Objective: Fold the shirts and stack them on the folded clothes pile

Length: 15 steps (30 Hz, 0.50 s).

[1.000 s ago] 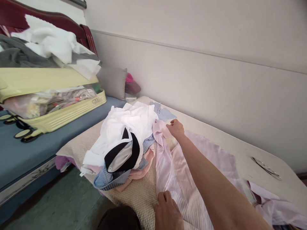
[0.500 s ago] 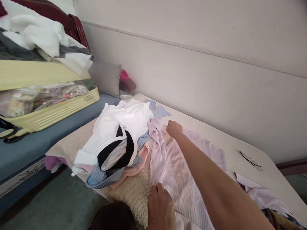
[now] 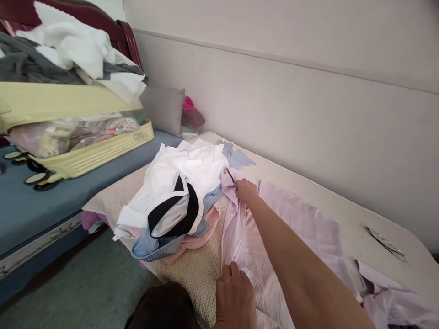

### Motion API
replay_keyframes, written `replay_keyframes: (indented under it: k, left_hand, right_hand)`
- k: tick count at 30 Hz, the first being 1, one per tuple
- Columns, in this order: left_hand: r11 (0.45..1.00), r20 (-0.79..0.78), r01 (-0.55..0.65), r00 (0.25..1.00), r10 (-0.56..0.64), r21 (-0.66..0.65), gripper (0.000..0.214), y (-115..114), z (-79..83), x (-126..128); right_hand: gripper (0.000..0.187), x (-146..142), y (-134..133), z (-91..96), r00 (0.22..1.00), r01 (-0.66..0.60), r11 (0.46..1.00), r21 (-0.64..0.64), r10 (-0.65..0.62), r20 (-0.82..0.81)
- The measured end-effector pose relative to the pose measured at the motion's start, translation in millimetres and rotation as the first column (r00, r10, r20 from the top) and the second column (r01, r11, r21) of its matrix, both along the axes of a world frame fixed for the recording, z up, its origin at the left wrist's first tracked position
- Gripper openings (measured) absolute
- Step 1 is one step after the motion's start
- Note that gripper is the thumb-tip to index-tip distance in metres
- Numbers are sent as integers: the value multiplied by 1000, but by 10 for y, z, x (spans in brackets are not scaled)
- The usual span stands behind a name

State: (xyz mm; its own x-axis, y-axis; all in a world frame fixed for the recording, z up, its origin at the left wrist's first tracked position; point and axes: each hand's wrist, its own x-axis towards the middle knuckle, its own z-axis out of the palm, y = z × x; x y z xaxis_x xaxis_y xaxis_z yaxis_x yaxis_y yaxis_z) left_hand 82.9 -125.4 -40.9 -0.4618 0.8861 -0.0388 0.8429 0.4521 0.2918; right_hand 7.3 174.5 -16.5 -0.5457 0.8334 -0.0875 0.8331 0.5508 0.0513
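A pale lilac striped shirt point(image 3: 308, 219) lies spread on a beige knitted cloth point(image 3: 195, 269) over the table. My right hand point(image 3: 245, 191) reaches far out and pinches the shirt's collar area, fingers closed on the fabric. At the near edge, my left hand point(image 3: 235, 297) rests on the shirt's hem with fingers curled on the cloth. Just left of my right hand lies a pile of clothes point(image 3: 178, 196): a white garment on top, a black-and-grey piece, then blue and pink ones beneath.
An open yellow suitcase point(image 3: 78, 155) with bagged items sits on a blue bed point(image 3: 34, 210) to the left, white and grey laundry above it. A grey cushion point(image 3: 163, 109) leans on the wall. Eyeglasses point(image 3: 386, 244) lie at the table's far right. Green floor below.
My right hand has slid a little left and nearer along the shirt's collar, bunching the fabric. My left hand stays on the hem. The camera view shifted slightly.
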Motion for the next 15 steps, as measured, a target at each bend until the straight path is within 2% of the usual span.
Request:
replay_keyframes:
  k: [4, 7, 10, 15]
  left_hand:
    - [1000, 14, -2, 1000, 2, 15, 23, 36, -20, -5]
    - [1000, 11, 1, 1000, -1, 10, 23, 21, -31, 12]
    - [1000, 22, 17, 1000, -17, -7, 23, -11, -26, 17]
    - [999, 44, 49, 998, -49, -16, 23, -40, 8, 7]
  right_hand:
    - [24, 108, 229, 122, 1000, 28, 999, -40, -28, 8]
    - [29, 227, 285, 174, 998, 57, 998, -34, -57, 7]
    - [35, 305, 240, 146, 1000, 17, 999, -44, -17, 13]
    - [25, 286, 157, 6, 999, -40, 998, -50, 39, -6]
